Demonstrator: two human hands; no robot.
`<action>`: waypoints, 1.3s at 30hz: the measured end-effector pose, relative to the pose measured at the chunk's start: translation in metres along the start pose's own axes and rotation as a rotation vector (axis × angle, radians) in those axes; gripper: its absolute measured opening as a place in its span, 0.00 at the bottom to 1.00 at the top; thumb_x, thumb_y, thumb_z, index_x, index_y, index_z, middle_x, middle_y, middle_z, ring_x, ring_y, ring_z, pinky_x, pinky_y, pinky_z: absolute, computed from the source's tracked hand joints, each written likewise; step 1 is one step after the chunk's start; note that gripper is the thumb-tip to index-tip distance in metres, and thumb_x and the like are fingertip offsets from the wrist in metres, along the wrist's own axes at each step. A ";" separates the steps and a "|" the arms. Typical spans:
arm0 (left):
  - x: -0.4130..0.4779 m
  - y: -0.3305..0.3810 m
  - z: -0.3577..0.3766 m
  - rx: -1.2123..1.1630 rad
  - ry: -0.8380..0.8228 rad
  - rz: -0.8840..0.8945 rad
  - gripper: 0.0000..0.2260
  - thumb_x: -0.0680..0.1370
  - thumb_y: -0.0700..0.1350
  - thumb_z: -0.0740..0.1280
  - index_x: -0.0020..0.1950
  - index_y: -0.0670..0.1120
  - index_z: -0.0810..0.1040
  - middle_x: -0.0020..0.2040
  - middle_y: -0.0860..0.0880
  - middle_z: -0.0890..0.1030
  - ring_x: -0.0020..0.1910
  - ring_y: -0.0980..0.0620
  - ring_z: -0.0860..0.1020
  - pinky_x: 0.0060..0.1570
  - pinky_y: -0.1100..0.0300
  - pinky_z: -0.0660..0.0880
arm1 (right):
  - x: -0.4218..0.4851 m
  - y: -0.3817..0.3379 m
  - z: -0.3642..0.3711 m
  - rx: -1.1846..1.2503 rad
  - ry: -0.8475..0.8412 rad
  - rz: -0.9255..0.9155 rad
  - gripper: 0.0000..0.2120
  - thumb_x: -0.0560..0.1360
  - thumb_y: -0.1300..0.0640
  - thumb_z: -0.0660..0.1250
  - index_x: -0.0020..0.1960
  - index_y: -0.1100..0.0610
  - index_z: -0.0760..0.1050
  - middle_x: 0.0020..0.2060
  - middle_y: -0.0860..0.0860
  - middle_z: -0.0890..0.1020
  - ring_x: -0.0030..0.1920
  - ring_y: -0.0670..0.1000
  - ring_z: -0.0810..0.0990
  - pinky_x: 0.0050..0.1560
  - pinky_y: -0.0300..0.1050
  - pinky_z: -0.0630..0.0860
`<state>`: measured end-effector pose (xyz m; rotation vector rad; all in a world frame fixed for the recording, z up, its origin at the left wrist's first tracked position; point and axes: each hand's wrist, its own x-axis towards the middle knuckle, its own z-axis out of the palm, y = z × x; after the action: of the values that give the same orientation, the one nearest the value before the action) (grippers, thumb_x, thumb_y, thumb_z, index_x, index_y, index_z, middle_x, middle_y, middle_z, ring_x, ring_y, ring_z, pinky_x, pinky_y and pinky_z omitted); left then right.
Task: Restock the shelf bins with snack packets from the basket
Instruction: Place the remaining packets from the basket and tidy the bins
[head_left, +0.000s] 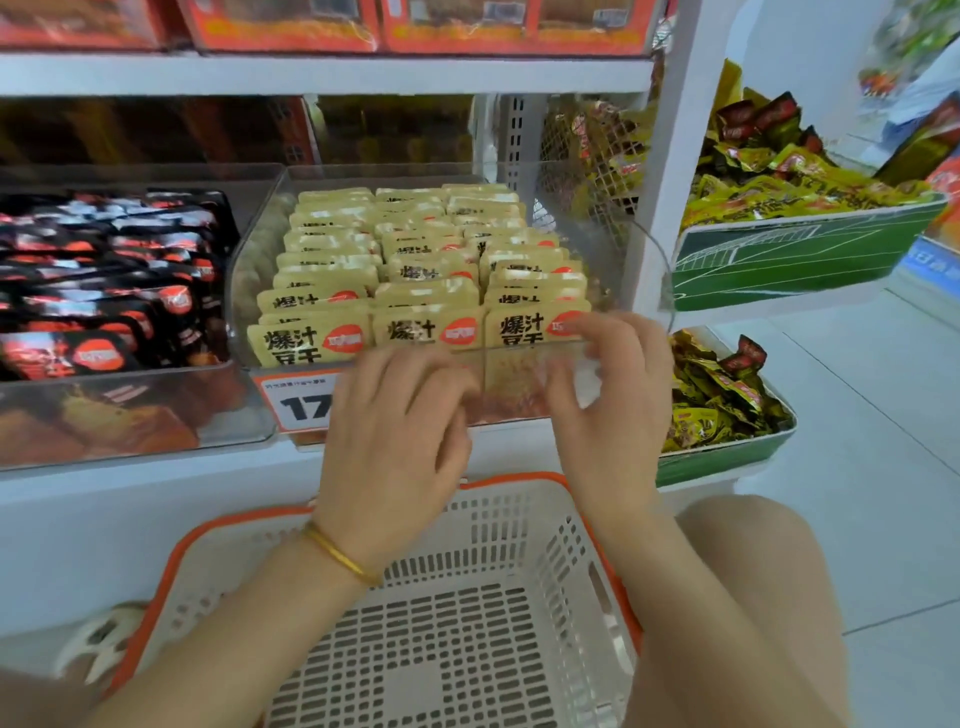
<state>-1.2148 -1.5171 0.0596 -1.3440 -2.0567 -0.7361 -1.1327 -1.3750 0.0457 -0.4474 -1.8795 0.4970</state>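
As left hand (395, 441), right hand (608, 395) hover at bin rim (511, 349); basket (519, 525) below

Pale floor tiles (857, 415) are running off to the right, their thin grout lines slanting away, and soft, even light is lying over them. A white upright post (670, 156) is carrying a white shelf board (311, 73) overhead, with a perforated back panel (514, 135) showing behind. A plain white wall (789, 47) is closing off the far corner. Beside the post, two green trays (779, 260) are jutting out, one above the other.
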 end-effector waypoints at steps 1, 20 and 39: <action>-0.020 -0.010 0.001 0.003 -0.090 0.036 0.07 0.70 0.38 0.65 0.46 0.44 0.79 0.49 0.47 0.78 0.51 0.44 0.73 0.48 0.51 0.70 | -0.015 -0.008 0.005 0.037 -0.074 0.000 0.10 0.72 0.62 0.65 0.53 0.56 0.75 0.48 0.50 0.74 0.46 0.53 0.75 0.44 0.45 0.74; -0.218 -0.156 0.021 0.227 -1.323 -0.581 0.13 0.80 0.39 0.54 0.60 0.47 0.74 0.54 0.45 0.76 0.44 0.49 0.70 0.41 0.58 0.67 | -0.372 -0.061 0.174 -0.061 -2.006 -0.076 0.33 0.75 0.64 0.62 0.76 0.55 0.54 0.75 0.58 0.53 0.73 0.62 0.56 0.67 0.59 0.64; -0.219 -0.148 0.037 0.052 -1.310 -0.669 0.13 0.81 0.42 0.54 0.62 0.46 0.74 0.60 0.46 0.76 0.61 0.46 0.70 0.59 0.54 0.70 | -0.360 -0.009 0.157 -0.462 -2.115 -0.194 0.26 0.76 0.66 0.63 0.71 0.58 0.62 0.67 0.56 0.65 0.64 0.59 0.69 0.58 0.54 0.74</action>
<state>-1.2850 -1.6767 -0.1427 -1.1831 -3.6034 0.1108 -1.1583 -1.5913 -0.2809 0.2411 -4.0524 0.3098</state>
